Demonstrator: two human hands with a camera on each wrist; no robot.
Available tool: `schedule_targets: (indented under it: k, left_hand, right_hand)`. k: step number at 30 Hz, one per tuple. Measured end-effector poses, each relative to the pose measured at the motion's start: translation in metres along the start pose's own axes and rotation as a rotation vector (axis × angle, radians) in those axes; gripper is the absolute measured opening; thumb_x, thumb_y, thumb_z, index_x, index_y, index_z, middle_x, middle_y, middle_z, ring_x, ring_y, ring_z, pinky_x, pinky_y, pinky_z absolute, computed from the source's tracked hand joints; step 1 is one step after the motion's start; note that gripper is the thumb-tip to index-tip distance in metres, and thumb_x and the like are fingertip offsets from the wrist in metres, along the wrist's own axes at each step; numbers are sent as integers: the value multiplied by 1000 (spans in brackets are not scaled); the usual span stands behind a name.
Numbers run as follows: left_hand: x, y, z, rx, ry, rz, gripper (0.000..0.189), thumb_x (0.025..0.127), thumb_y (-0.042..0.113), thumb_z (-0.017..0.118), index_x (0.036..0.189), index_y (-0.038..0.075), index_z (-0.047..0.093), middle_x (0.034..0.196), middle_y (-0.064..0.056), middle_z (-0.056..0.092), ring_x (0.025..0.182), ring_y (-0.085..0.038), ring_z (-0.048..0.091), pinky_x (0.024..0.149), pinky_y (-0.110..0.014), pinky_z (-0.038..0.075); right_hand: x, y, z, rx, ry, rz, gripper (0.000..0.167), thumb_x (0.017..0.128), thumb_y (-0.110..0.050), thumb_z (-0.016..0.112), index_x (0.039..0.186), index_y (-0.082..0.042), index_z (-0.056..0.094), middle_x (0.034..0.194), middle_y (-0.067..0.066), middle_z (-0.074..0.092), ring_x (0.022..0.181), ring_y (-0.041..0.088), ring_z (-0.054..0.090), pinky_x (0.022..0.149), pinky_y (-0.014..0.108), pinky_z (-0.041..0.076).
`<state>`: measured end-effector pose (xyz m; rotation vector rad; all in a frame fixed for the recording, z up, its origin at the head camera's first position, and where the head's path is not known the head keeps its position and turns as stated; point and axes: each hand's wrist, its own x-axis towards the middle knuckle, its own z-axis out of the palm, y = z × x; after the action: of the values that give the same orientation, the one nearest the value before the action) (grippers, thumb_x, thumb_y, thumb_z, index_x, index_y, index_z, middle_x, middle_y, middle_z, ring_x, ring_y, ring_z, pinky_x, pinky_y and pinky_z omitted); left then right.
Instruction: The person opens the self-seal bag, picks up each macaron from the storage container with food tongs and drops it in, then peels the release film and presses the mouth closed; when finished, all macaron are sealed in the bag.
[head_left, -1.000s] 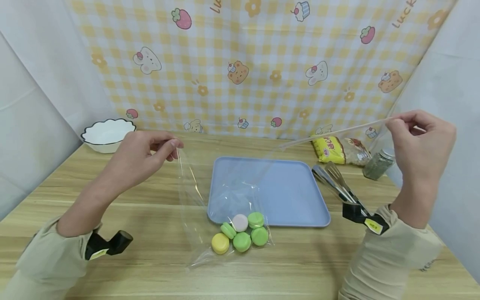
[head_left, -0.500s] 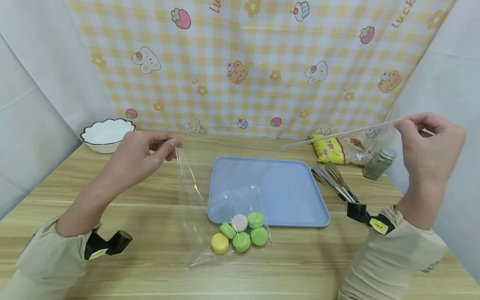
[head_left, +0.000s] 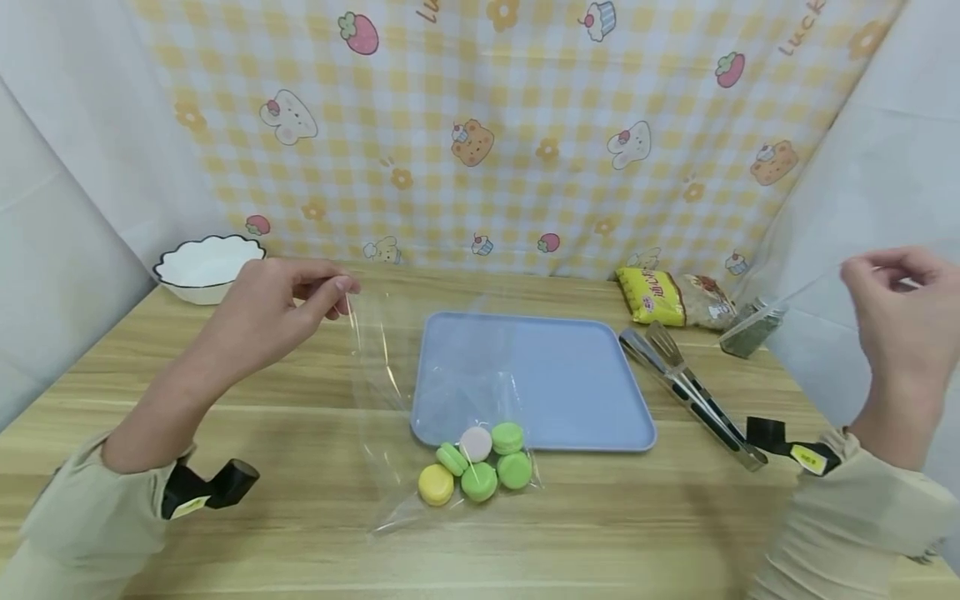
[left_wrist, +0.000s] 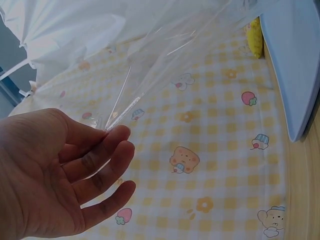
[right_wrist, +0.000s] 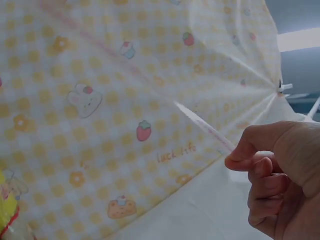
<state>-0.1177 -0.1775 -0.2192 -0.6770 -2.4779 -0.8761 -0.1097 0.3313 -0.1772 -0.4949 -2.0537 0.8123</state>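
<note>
We see a clear, floppy plastic bag (head_left: 420,392) stretched across the middle of the light wooden table (head_left: 300,417), its bottom lying near the front edge and its mouth lifted toward both hands. The left hand (head_left: 281,312) pinches 1 top corner of the bag between thumb and forefinger above the left half of the table; in the left wrist view the remaining fingers (left_wrist: 100,175) are loosely extended. The right hand (head_left: 900,321) is raised past the right edge, fingers curled, pinching the bag's thin sealing strip (right_wrist: 205,129), as the right wrist view shows plainly.

Inside the bag's bottom lie 6 small round macaron-shaped pieces (head_left: 476,467): 1 yellow, 1 pale pink and 4 green, bunched together and touching. They sit just in front of the front edge of the flat pale-blue rectangular tray (head_left: 555,375), which the bag partly overlaps.

Right of the tray, a pair of metal tongs with black handles (head_left: 690,392) lies diagonally. At the back right corner we see a yellow snack packet (head_left: 671,298) and a small glass spice jar (head_left: 750,329). A white scalloped bowl (head_left: 206,267) stands at the back left corner.
</note>
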Motion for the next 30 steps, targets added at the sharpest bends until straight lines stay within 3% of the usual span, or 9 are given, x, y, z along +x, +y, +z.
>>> schedule_targets:
  k: [3,6,10,15,22,27,30]
  left_hand:
    - [0,0,0,-2,-1,-3,17,94,13,56,94,8,72,68,6,63,66,-12,62,49,-19,37]
    - [0,0,1,0,0,-1,16,94,13,56,93,8,72,68,6,63,65,-12,62,48,-19,37]
    - [0,0,1,8,2,1,16,94,13,57,93,9,72,68,5,64,65,-12,62,48,-18,37]
    - [0,1,2,12,7,6,16,93,14,58,94,9,72,69,6,64,65,-13,62,48,-18,37]
    - [0,1,2,17,10,16,15,93,14,58,95,8,72,68,6,64,66,-13,63,49,-18,37]
    - [-1,1,2,15,6,17,15,93,13,58,94,8,72,68,5,64,66,-13,63,48,-18,38]
    - [-1,1,2,17,5,16,15,93,13,58,94,8,72,69,5,64,66,-13,63,49,-18,38]
  right_hand:
    - [3,13,2,-127,-137,-148,16,84,-19,54,72,-18,65,57,-17,42,55,0,36,49,15,28]
    - [6,21,7,-249,-250,-285,23,85,-17,54,85,0,69,60,-7,52,52,-7,34,48,15,28]
    - [8,25,20,-313,-447,-401,25,88,-19,54,91,2,68,75,13,62,59,-2,43,49,21,33]
    - [3,24,38,-297,-626,-480,20,89,-13,57,90,5,67,77,15,63,65,24,53,53,32,37]
    - [-1,23,61,-312,-832,-585,15,87,-10,62,85,3,69,66,3,61,59,17,50,53,33,39]
    - [-4,22,63,-332,-956,-519,29,95,-20,52,79,-2,69,63,2,57,55,17,42,51,32,35]
    - [-6,21,62,-303,-944,-493,34,96,-24,53,70,-5,66,60,2,55,52,16,39,48,30,33]
